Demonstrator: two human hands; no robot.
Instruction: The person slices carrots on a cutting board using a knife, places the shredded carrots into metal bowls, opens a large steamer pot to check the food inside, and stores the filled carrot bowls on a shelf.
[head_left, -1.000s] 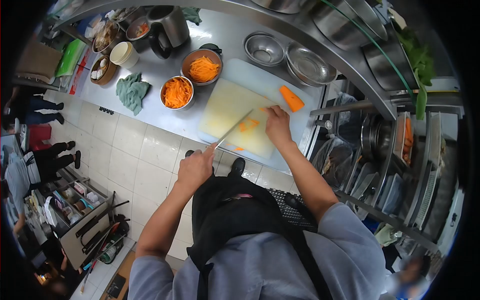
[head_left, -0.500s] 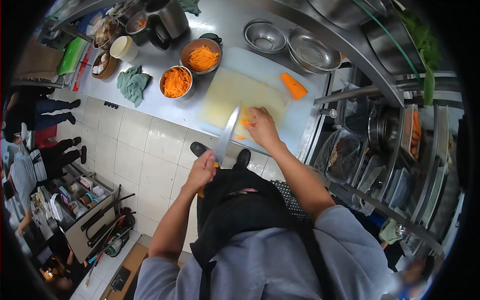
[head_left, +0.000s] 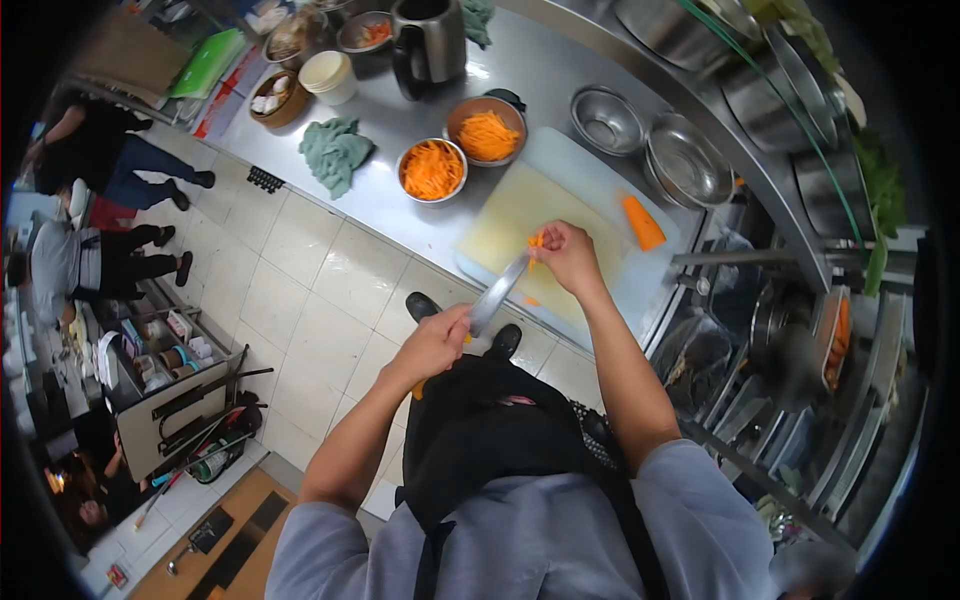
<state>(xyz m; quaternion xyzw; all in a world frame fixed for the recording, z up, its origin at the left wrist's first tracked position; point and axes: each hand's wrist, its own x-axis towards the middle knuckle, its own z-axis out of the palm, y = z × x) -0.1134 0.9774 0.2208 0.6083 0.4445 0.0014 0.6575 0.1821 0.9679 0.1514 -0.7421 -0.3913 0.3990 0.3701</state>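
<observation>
My left hand is closed round the handle of a knife, whose broad blade points up and right. The blade's tip is close to my right hand, which pinches a few orange carrot shreds above the yellowish cutting board. A small carrot scrap lies near the board's front edge. Farther right, a larger carrot piece rests on the pale blue board underneath. Left of the boards, a steel bowl and a brown bowl hold shredded carrot.
Two empty steel bowls stand behind the boards. A green cloth, a steel jug and cream tubs are on the counter's left. Shelving stands at right. Co-workers are at far left.
The view has swung, shifting the counter rightward. My right hand has lifted carrot shreds from the board. The knife has moved off the board's middle, and its tip is now near my right fingers.
</observation>
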